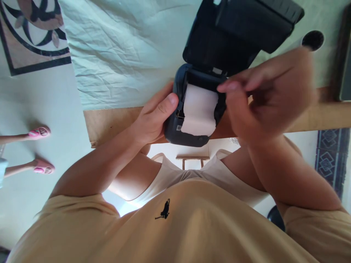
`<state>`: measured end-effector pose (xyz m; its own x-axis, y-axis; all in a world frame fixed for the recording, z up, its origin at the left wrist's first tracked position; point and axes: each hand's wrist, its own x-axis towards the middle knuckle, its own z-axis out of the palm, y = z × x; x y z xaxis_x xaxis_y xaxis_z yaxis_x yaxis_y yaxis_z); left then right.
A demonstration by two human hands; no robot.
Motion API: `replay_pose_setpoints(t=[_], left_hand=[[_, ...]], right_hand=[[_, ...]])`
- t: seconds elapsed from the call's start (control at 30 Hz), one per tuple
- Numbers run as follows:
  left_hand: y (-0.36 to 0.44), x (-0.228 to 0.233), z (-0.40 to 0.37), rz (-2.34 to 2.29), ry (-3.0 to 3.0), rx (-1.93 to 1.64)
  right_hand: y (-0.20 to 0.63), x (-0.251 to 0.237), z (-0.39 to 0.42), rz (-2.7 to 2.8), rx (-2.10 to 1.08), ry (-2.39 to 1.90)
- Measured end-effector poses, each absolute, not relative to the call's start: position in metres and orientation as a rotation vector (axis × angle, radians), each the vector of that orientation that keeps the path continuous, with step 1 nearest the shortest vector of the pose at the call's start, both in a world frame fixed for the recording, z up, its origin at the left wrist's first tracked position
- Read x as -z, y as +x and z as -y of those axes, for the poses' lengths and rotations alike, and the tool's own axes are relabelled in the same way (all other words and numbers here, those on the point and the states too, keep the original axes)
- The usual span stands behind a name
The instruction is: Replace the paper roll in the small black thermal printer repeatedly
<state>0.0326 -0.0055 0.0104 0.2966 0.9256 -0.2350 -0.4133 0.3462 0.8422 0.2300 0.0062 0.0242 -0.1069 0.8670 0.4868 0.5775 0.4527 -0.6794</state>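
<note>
Dark grey plastic forms the small printer (192, 109) that sits at the edge of a table (109, 124), its hinged lid (241, 33) thrown open and leaning back away from the person. Inside the printer's open well lies a white paper roll (199, 109), its loose end draped forward over the printer's front lip. The left hand (153, 117) wraps the printer's left side, thumb laid along the top rim beside the roll and the fingers tucked under and behind the body, so the grip is a firm clasp on the casing. The right hand (263, 95) hovers at the printer's right side, blurred, with its fingers loosely curled and one fingertip reaching over the right end of the roll; whether it actually pinches the paper or only touches it cannot be told. A pale green, creased cloth (123, 54) covers the table beyond and to the left of the printer, leaving a bare wooden strip along the near edge. Right of the printer's lid a white tube with a dark open end (312, 39) lies on the cloth. Far to the printer's left, on the floor, stand another person's feet in pink sandals (40, 149). Below the printer is the person's own tan shirt (178, 226).
</note>
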Motion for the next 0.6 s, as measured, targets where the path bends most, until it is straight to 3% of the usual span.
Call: replay_pose_setpoints(t=[0.2,0.4,0.6], left_hand=[[0.027,-0.006,0.005,-0.771,0.814,-0.977],[0.024,-0.007,0.003,-0.792,0.816,-0.919],[0.029,-0.011,0.007,-0.804,0.841,-0.992]], right_hand=[[0.225,-0.031,0.004,2.159,-0.015,-1.44],[0.24,-0.04,-0.001,2.456,-0.178,-1.325],[0.238,-0.041,0.003,2.382,-0.335,-1.262]])
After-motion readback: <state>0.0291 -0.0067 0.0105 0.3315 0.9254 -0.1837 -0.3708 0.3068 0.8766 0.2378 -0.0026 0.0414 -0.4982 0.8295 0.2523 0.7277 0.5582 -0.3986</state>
